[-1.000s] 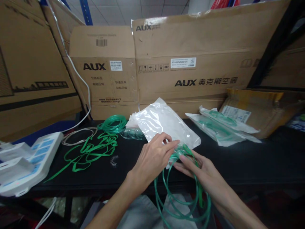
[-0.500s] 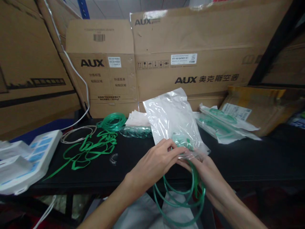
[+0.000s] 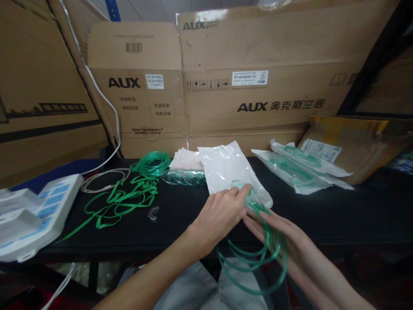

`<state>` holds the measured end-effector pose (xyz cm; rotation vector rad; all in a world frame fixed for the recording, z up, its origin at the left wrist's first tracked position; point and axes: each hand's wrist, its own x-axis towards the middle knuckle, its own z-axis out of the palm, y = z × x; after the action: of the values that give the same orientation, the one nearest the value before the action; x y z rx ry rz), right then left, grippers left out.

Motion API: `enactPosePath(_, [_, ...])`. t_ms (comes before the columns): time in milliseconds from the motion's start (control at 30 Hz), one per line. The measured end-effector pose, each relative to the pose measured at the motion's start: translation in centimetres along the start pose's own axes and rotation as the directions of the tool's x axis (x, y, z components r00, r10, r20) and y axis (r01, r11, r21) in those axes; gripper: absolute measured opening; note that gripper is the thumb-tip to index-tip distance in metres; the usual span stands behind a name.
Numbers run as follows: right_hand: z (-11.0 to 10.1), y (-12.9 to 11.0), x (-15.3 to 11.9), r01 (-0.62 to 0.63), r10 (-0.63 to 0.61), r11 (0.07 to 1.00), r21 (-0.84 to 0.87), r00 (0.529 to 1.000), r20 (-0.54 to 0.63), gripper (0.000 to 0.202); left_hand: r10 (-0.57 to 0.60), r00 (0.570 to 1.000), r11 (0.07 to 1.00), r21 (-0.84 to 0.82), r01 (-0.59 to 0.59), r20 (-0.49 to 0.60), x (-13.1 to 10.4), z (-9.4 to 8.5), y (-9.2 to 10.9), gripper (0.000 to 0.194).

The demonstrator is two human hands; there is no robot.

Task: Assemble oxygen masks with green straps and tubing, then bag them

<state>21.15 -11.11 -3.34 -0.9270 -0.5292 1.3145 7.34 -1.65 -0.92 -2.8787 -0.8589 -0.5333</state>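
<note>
A clear-and-white plastic bag (image 3: 226, 165) lies on the black table in front of me, its near end toward my body. My left hand (image 3: 226, 211) is closed on the bag's near edge. Pale green, see-through parts (image 3: 251, 194) show inside that end, partly covered by my fingers. My right hand (image 3: 284, 232) grips a coil of green tubing (image 3: 258, 293) at the bag's mouth. The loops hang below the table edge over my lap. Green strap runs among the tubing, blurred.
Left on the table are coiled green tubing (image 3: 154, 162), tangled green straps (image 3: 129, 204), a small clear piece (image 3: 153, 214) and a white power strip (image 3: 61, 206). Clear green cups (image 3: 184, 177) lie behind the bag. Filled bags (image 3: 300, 174) are at right; cardboard boxes (image 3: 213, 120) stand behind.
The bag has dropped from a raised, tilted position to lie flatter on the table. My right hand and the tubing loops have shifted slightly right and nearer me.
</note>
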Motion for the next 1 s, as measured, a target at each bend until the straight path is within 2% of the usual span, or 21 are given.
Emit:
enactPosePath(67, [-0.5, 0.3, -0.9, -0.015, 0.015, 1.000, 0.003, 1.000, 0.010, 0.035, -0.010, 1.000, 1.000, 0.010, 0.010, -0.004, 0.4, 0.1, 0.2, 0.046])
enactPosePath(167, [-1.3, 0.3, -2.4, -0.098, 0.101, 0.993, -0.072, 0.994, 0.038, 0.045, -0.004, 1.000, 1.000, 0.009, 0.004, -0.010, 0.7, 0.0, 0.4, 0.045])
enactPosePath(267, [-1.8, -0.1, -3.0, -0.143, 0.149, 0.978, -0.154, 0.988, 0.029, 0.055, 0.068, 0.997, 0.997, -0.023, -0.068, -0.021, 0.6, -0.2, 0.4, 0.042])
enactPosePath(367, [-1.9, -0.6, -2.4, -0.098, 0.102, 0.981, -0.166, 0.995, 0.016, 0.061, 0.162, 0.986, 0.985, -0.060, -0.165, -0.045, 0.2, -0.6, 0.3, 0.039])
enactPosePath(467, [-1.4, -0.9, -1.3, -0.035, 0.033, 0.989, -0.146, 0.999, -0.018, 0.062, 0.201, 0.977, 0.974, -0.094, -0.207, -0.068, -0.2, -1.0, 0.6, 0.038])
enactPosePath(633, [-0.4, -0.8, -0.4, 0.138, -0.149, 0.985, -0.106, 0.983, -0.107, 0.047, 0.225, 0.968, 0.961, -0.141, -0.239, -0.114, -0.5, -0.4, 1.5, 0.040])
enactPosePath(733, [-0.8, -0.8, -0.4, 0.122, -0.132, 0.987, -0.101, 0.987, -0.091, 0.037, 0.202, 0.973, 0.968, -0.127, -0.216, -0.114, -0.3, 0.4, 1.8, 0.039])
enactPosePath(867, [-2.3, -1.5, -1.3, 0.010, -0.011, 0.960, -0.278, 1.000, -0.002, 0.037, 0.176, 0.983, 0.976, -0.123, -0.182, -0.059, 0.4, 0.7, 1.9, 0.028])
enactPosePath(933, [-3.0, -2.1, -2.0, -0.001, 0.003, 0.910, -0.414, 1.000, 0.004, 0.037, 0.153, 0.987, 0.979, -0.127, -0.157, -0.041, 0.6, 0.4, 2.0, 0.026])
enactPosePath(1000, [-3.3, -2.6, -2.6, 0.006, 0.000, 0.877, -0.480, 1.000, 0.012, 0.035, 0.139, 0.990, 0.983, -0.120, -0.142, -0.028, 0.8, 0.1, 2.2, 0.025])
